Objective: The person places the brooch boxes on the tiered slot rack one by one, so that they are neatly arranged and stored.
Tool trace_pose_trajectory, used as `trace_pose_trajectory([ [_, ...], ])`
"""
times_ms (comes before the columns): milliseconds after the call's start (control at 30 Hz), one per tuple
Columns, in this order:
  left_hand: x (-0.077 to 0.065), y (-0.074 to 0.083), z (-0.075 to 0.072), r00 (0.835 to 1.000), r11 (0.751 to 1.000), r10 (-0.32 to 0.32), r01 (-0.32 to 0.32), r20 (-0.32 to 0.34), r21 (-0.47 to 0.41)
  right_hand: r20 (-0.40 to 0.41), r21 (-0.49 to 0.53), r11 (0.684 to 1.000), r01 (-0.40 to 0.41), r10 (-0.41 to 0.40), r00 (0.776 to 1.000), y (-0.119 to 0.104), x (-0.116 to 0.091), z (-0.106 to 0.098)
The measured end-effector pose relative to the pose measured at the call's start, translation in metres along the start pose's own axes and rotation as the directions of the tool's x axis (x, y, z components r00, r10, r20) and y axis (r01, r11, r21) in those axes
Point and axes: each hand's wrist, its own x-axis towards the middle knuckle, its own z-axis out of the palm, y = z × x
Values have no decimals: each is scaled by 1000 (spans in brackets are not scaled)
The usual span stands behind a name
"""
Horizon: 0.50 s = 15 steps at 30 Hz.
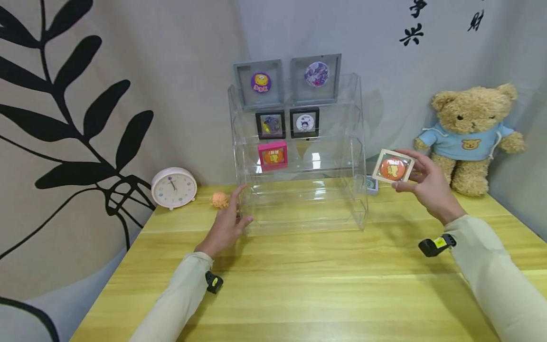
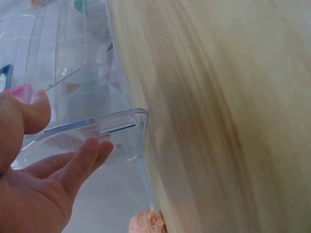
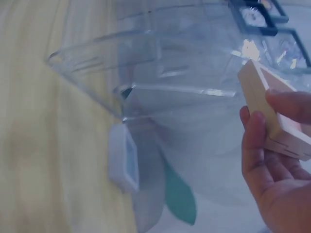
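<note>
In the head view a clear tiered display rack (image 1: 299,194) stands on the table. My left hand (image 1: 224,228) holds the rack's left side. The left wrist view shows the thumb and fingers (image 2: 80,165) on opposite sides of its clear side panel (image 2: 97,121). To the right of the rack, my right hand (image 1: 429,185) grips a pale wooden frame (image 1: 393,166) by its side, raised above the table. An orange round badge with a yellow thumbs-up sits inside it. The right wrist view shows this frame (image 3: 260,99) edge-on between thumb and fingers.
On the rack stand two grey frames (image 1: 258,102), two black frames (image 1: 305,136) and a pink frame (image 1: 273,167). A small pale frame (image 1: 372,185) sits behind the rack's right side. Around are a white clock (image 1: 174,188), an orange ball-like item (image 1: 219,200) and a teddy bear (image 1: 470,137).
</note>
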Motion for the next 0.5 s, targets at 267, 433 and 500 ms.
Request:
trace_pose_trajectory([
  [267,0,1,-2,1000,1000,2,-2,-9,-2,-6,-81,994,79,-79,997,-36,13,18],
  [433,1,1,-1,1000,1000,8,-8,-2,2,34,-159,976,148,-144,989,-61,24,36],
  [500,1,1,-1,1000,1000,10,-10,2,7,51,-171,968,185,-179,983,-71,30,45],
])
